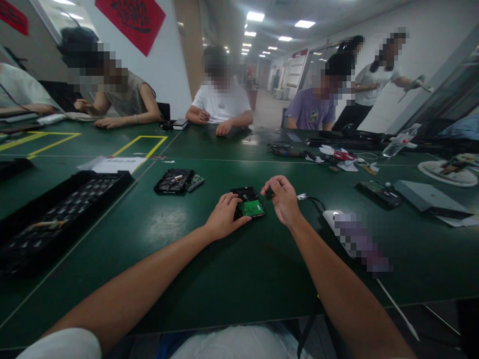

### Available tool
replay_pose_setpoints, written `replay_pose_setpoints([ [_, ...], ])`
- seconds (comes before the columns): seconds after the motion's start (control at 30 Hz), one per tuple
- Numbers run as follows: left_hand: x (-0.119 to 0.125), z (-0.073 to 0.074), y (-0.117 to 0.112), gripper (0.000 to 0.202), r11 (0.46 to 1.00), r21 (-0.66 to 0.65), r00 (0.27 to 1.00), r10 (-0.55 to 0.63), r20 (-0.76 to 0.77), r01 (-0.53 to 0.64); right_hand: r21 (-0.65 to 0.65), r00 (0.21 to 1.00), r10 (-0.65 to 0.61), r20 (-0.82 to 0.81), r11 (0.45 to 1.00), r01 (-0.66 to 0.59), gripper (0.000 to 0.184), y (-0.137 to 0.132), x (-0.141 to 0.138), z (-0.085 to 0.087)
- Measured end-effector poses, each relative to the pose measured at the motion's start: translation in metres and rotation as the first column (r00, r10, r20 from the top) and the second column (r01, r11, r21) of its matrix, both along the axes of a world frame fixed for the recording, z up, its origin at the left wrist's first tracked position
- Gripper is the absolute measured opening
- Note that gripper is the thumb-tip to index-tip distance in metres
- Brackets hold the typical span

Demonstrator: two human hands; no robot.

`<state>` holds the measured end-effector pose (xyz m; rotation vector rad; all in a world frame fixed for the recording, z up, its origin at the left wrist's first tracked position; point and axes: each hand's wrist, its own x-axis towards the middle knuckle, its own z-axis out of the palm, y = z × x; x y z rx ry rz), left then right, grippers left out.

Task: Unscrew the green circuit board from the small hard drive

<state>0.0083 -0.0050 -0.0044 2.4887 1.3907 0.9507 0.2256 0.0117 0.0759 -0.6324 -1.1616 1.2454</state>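
A hard drive (251, 208) with a green circuit board lies on the green table (194, 279) in front of me. My left hand (226, 214) holds it by its left side, the thumb along the near edge and the fingers over the far left part. Just right of the drive, my right hand (281, 199) is raised with thumb and fingers pinched together. Between them is a small, thin, dark tool, perhaps a screwdriver (268, 197), mostly hidden by the fingers. Its slim shaft points down at the drive's right edge; whether it touches is too small to tell.
Further left lie an opened drive case (174, 181), a loose circuit board (196, 182) and a long black tray (67, 214). A cabled white device (342, 232), another drive (379, 193) and a grey metal box (430, 197) lie right. Several people sit across the table.
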Motion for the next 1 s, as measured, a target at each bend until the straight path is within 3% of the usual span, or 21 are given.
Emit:
replay_pose_setpoints([
  [0.2,-0.0003,0.0005,-0.0004,0.059,1.0,0.004,1.0,-0.002,0.008,0.002,0.037,0.999,0.052,0.007,0.998,-0.052,0.029,-0.0008,0.0006,0.0032],
  [0.43,-0.0004,0.0002,-0.0002,0.058,1.0,0.009,1.0,-0.003,0.001,0.003,-0.022,0.995,0.056,-0.081,0.998,-0.058,0.046,-0.0002,-0.0005,0.004],
  [0.67,-0.0003,0.0017,-0.0011,0.059,1.0,-0.003,1.0,-0.002,-0.006,0.002,0.002,0.996,0.036,-0.084,0.999,-0.036,0.029,-0.0003,0.0,0.0019],
  [1.0,-0.0001,0.0026,-0.0017,0.057,1.0,0.007,1.0,-0.005,0.0,0.005,0.012,0.998,0.069,-0.004,0.998,-0.069,0.036,-0.0022,0.0007,0.0045],
])
